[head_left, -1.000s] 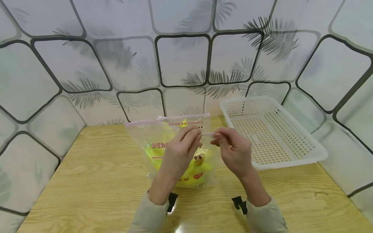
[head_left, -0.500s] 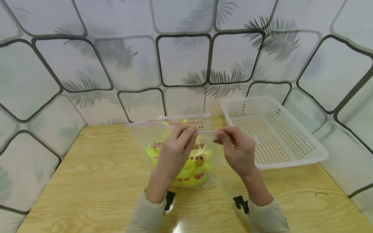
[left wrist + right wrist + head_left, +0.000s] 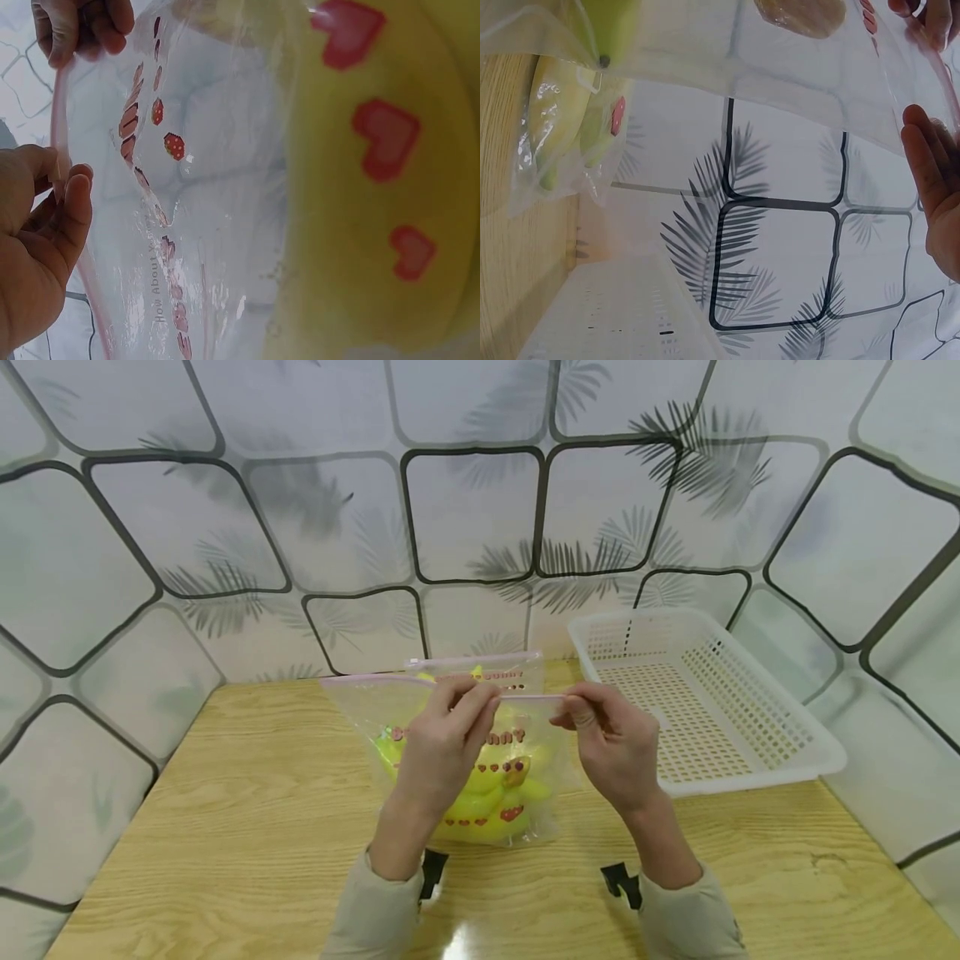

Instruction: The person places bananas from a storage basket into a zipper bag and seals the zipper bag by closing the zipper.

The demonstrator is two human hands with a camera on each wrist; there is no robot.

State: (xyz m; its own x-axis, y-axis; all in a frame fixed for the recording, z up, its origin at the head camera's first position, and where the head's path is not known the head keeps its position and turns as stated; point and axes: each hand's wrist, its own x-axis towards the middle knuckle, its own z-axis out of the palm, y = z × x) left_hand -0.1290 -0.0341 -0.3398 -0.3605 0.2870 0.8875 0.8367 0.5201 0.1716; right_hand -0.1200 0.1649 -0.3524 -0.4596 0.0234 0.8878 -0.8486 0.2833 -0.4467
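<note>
A clear zip bag (image 3: 352,702) printed with red lettering and hearts stands on the table. Inside it is a bulky yellow thing (image 3: 480,797) with a brownish-orange part; its kind is unclear through the plastic. My left hand (image 3: 442,747) pinches the bag's pink zip strip (image 3: 532,697) near its middle, fingers bent over it. At the strip's right end, my right hand (image 3: 618,747) pinches it between thumb and index finger. In the left wrist view the strip (image 3: 58,112) runs between both hands, and large hearts show over the yellow thing (image 3: 442,195).
Behind the first bag stands a second zip bag (image 3: 487,660) with yellow contents, partly hidden. A white perforated basket (image 3: 795,727) is at the right, close to my right hand. The wooden table (image 3: 247,827) meets patterned cloth walls (image 3: 480,518) behind and at both sides.
My left hand has slid left along the zip strip, exposing more strip and lettering. My right hand has shifted slightly right, still pinching the end. The strip between them looks straighter.
</note>
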